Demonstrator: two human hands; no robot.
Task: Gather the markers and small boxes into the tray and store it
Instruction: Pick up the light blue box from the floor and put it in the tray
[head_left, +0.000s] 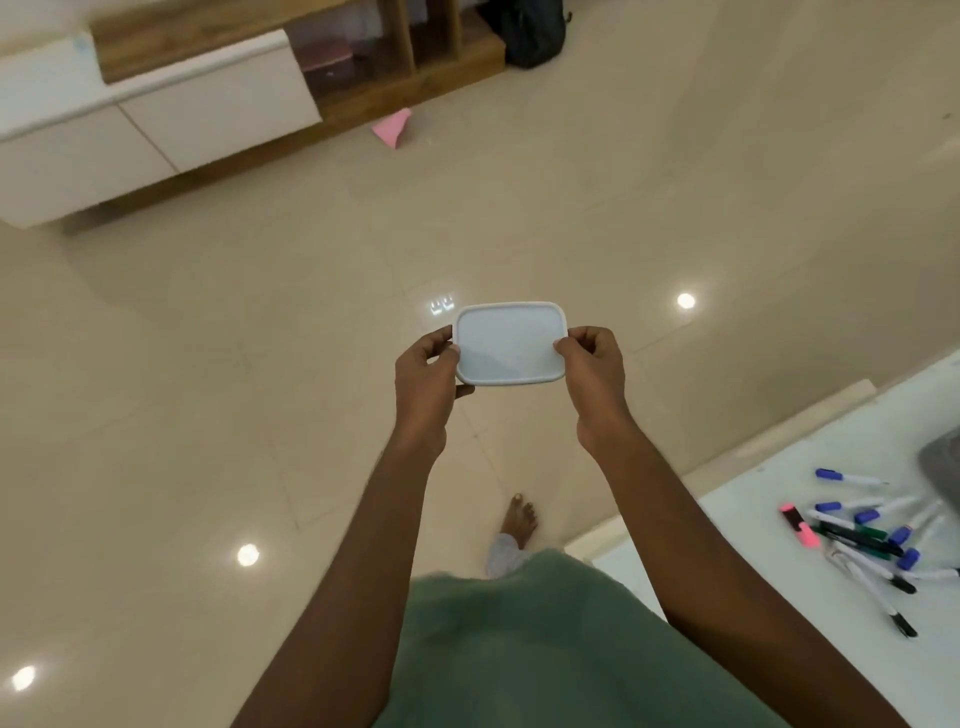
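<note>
The person stands on the shiny floor (208, 364) and holds a small white tray (509, 343) out in front, up in the air over the floor. The left hand (426, 376) pinches the tray's left short end. The right hand (592, 374) pinches the right short end. Each grip is closed snug on the rim, with the fingers curled in, and neither hand holds anything else. I think two hands are used so the tray stays flat and does not tip.

The tray is a rectangle with round corners. Its long side runs left to right, from one hand to the other. Its wide face looks up at the person, and it leans only a little. I see nothing in it.

The markers (872, 535) lie in a loose heap on the white desk (779, 623). They are off to the person's right, well apart from the tray. They point every which way, and some cross over others. Many have blue caps. A pink marker (800, 525) lies at the left edge of the heap. I cannot see any small boxes.

It looks like the tray must come over to the desk first, so the markers can go in. None are in it yet.
</note>
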